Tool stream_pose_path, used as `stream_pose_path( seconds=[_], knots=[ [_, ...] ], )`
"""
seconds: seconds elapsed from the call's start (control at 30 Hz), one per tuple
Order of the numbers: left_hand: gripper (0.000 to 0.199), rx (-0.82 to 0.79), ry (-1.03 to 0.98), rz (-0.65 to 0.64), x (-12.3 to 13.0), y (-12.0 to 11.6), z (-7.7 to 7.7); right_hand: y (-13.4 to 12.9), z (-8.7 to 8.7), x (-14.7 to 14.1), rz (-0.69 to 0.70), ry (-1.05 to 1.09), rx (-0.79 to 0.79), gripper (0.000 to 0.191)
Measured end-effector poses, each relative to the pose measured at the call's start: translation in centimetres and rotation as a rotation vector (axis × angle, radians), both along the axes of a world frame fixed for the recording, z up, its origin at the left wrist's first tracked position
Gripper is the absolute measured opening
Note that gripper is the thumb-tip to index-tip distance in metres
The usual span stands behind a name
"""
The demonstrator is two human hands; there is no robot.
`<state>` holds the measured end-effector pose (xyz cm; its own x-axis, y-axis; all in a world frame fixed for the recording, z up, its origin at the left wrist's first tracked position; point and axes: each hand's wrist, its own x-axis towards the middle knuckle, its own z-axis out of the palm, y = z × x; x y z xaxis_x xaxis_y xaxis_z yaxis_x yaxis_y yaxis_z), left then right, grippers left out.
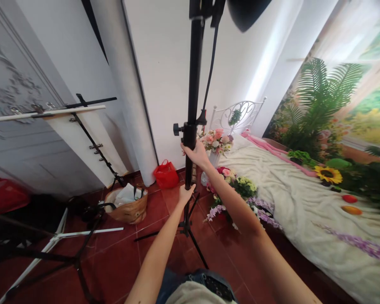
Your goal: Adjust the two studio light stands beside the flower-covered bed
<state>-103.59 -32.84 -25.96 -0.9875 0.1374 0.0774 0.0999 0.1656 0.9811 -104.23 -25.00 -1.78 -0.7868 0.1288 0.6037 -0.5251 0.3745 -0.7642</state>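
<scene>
In front of me a black light stand [194, 80] rises upright on spread tripod legs [186, 230]. My right hand [196, 154] is wrapped round its pole just below the collar with the clamp knob [177, 129]. Lower down, my left hand [186, 195] grips the same pole. A cable [210, 71] hangs along the upper pole. At the top edge, part of a dark lamp head [248, 12] shows; the rest is out of view.
To the right is a bed with a cream blanket [253, 169], flowers [220, 141] beside it. On the red tiles sit a red bag [166, 174] and a basket [129, 211]. White stand legs [52, 245] and a backdrop stand [91, 143] occupy the left.
</scene>
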Motion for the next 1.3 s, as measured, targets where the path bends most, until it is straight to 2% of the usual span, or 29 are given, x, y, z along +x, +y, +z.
stream_pose_path(
  seconds=[0.07,0.13,0.37,0.53,0.67,0.77,0.83,0.93,1.0,1.03,1.1,1.2,1.3],
  knots=[
    [0.037,0.011,-0.005,-0.007,0.0,-0.1,-0.2,0.0,1.0,0.0,-0.006,0.014,-0.008,0.038],
    [0.037,0.027,0.001,-0.005,0.1,-0.2,-0.3,-0.1,0.6,0.4,-0.015,0.007,0.002,0.036],
    [0.038,0.069,0.026,-0.021,0.2,-0.4,-0.4,-0.7,-5.0,1.7,-0.074,-0.058,0.038,0.028],
    [0.038,0.086,-0.023,-0.008,0.1,-0.2,-0.2,-0.8,-7.3,2.2,-0.049,-0.105,0.039,0.025],
    [0.038,0.101,0.0,-0.012,-0.1,-0.1,-0.3,-0.8,-8.0,2.3,-0.06,-0.115,0.061,0.026],
    [0.037,0.125,0.008,-0.004,-0.2,0.1,-0.4,-0.7,-7.5,2.5,-0.06,-0.13,0.085,0.028],
    [0.038,0.136,-0.004,0.014,-0.1,0.2,-0.5,-0.1,-6.9,2.7,-0.016,-0.164,0.092,0.031],
    [0.039,0.144,-0.029,0.029,-0.1,0.4,-0.7,2.2,-7.0,3.2,0.26,-0.26,0.029,0.048],
    [0.038,0.152,-0.053,0.029,-0.1,0.5,-0.8,4.2,-8.5,3.5,0.452,-0.355,-0.076,0.055],
    [0.038,0.155,-0.066,0.03,-0.2,0.6,-0.9,5.1,-9.8,3.7,0.486,-0.412,-0.132,0.052],
    [0.036,0.155,-0.079,0.037,-0.2,0.6,-0.9,6.3,-13.2,4.0,0.436,-0.547,-0.206,0.041],
    [0.032,0.145,-0.045,0.056,-0.2,0.7,-0.7,6.5,-18.8,4.7,0.293,-0.753,-0.23,0.031],
    [0.028,0.139,-0.012,0.067,0.0,0.7,-0.4,5.5,-22.4,5.4,0.239,-0.835,-0.32,0.024]
  ],
)
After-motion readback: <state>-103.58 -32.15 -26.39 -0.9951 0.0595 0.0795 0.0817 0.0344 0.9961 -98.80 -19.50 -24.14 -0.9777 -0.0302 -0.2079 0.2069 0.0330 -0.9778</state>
